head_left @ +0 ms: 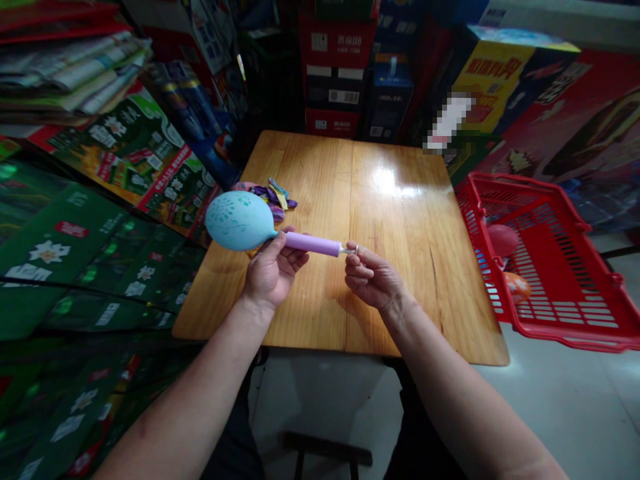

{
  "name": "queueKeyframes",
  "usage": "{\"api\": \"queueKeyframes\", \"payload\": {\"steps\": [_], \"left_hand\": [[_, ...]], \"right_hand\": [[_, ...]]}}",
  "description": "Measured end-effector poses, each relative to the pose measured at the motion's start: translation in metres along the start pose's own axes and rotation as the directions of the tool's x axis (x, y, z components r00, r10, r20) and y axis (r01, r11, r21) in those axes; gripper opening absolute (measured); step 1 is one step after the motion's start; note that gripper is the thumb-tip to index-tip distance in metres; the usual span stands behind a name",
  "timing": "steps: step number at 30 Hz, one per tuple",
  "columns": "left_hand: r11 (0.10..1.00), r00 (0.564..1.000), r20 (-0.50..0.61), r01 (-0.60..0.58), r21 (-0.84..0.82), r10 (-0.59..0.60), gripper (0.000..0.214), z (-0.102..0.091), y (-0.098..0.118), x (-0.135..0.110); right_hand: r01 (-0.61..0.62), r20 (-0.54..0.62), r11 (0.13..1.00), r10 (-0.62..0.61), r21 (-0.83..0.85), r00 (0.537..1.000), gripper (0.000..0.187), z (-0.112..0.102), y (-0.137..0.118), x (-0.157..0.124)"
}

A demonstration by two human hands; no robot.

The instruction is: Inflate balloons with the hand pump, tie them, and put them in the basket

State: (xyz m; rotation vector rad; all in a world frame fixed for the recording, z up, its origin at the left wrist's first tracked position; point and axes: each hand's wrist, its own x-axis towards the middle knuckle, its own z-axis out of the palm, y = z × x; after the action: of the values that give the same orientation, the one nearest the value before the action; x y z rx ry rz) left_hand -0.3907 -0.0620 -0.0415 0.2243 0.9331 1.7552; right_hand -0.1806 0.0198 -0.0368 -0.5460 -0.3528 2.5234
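Observation:
A light blue balloon [240,221] with a white flower print is partly inflated on the nozzle of a purple hand pump [313,244]. My left hand [273,269] is closed round the pump's front end and the balloon's neck. My right hand [371,275] pinches the pump's handle at its right end. Both are held over the wooden table [385,220]. A small heap of uninflated balloons [273,198] in mixed colours lies on the table just behind the blue one.
A red plastic shopping basket [550,260] stands right of the table with two inflated balloons [503,239] inside. Green and red printed cartons [125,167] are stacked along the left and behind. A dark stool rail [327,448] shows below the table.

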Motion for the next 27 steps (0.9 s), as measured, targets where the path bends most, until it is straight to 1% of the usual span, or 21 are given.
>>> {"api": "queueKeyframes", "payload": {"steps": [1,3,4,5,6,8,10,14,17,19,21,23,25,27], "left_hand": [[1.000,1.000,-0.021,-0.021,-0.008,0.020,0.027,-0.001,0.004,0.001],[0.995,0.993,-0.056,-0.103,-0.012,0.102,0.026,-0.002,0.009,0.002],[0.990,0.989,-0.059,-0.138,-0.007,0.137,0.026,-0.002,0.010,0.002],[0.989,0.988,-0.044,-0.147,0.003,0.147,0.027,-0.002,0.010,0.000],[0.991,0.991,-0.018,-0.132,0.015,0.132,0.028,-0.002,0.008,-0.002],[0.998,0.997,0.047,-0.057,0.039,0.055,0.029,-0.001,0.001,-0.006],[0.999,0.997,0.074,-0.004,0.045,0.001,0.029,-0.001,-0.007,-0.009],[1.000,0.999,0.047,-0.005,0.013,0.005,0.030,0.000,-0.013,-0.008],[1.000,1.000,0.029,0.010,0.001,-0.010,0.029,0.001,-0.008,-0.004],[1.000,1.000,0.004,0.009,-0.009,-0.009,0.027,0.000,-0.001,-0.001],[0.999,0.998,-0.043,-0.045,-0.027,0.044,0.025,-0.002,0.006,0.001],[0.992,0.990,-0.073,-0.119,-0.026,0.117,0.025,-0.003,0.009,0.001],[0.994,0.993,-0.037,-0.112,-0.004,0.112,0.027,-0.003,0.008,-0.001],[0.999,0.999,0.028,-0.043,0.020,0.042,0.029,-0.002,0.002,-0.005]], "right_hand": [[0.013,-0.002,1.000,-0.013,0.000,1.000,0.010,0.000,-0.004,-0.001],[0.057,-0.008,0.998,-0.057,0.016,0.998,0.012,0.000,-0.008,-0.004],[0.072,-0.011,0.997,-0.071,0.024,0.997,0.012,0.000,-0.007,-0.004],[0.072,-0.014,0.997,-0.072,0.027,0.997,0.011,0.000,-0.005,-0.004],[0.058,-0.014,0.998,-0.058,0.023,0.998,0.009,0.000,-0.001,-0.003],[0.022,-0.008,1.000,-0.022,0.005,1.000,0.008,0.000,0.008,-0.001],[0.016,0.002,1.000,-0.016,-0.009,1.000,0.010,0.000,0.016,0.000],[0.030,-0.003,1.000,-0.030,0.006,1.000,0.009,0.001,0.018,0.002],[-0.006,-0.007,0.999,0.006,0.032,1.000,0.008,0.000,0.009,0.001],[-0.008,-0.004,0.999,0.008,0.033,1.000,0.009,-0.001,0.000,-0.001],[0.018,-0.002,0.999,-0.018,0.042,1.000,0.011,-0.002,-0.008,-0.003],[0.058,-0.004,0.996,-0.058,0.064,0.998,0.011,-0.002,-0.009,-0.005],[0.056,-0.006,0.996,-0.056,0.068,0.998,0.010,-0.001,-0.003,-0.004],[0.011,-0.006,0.999,-0.011,0.049,1.000,0.009,0.001,0.008,-0.002]]}}
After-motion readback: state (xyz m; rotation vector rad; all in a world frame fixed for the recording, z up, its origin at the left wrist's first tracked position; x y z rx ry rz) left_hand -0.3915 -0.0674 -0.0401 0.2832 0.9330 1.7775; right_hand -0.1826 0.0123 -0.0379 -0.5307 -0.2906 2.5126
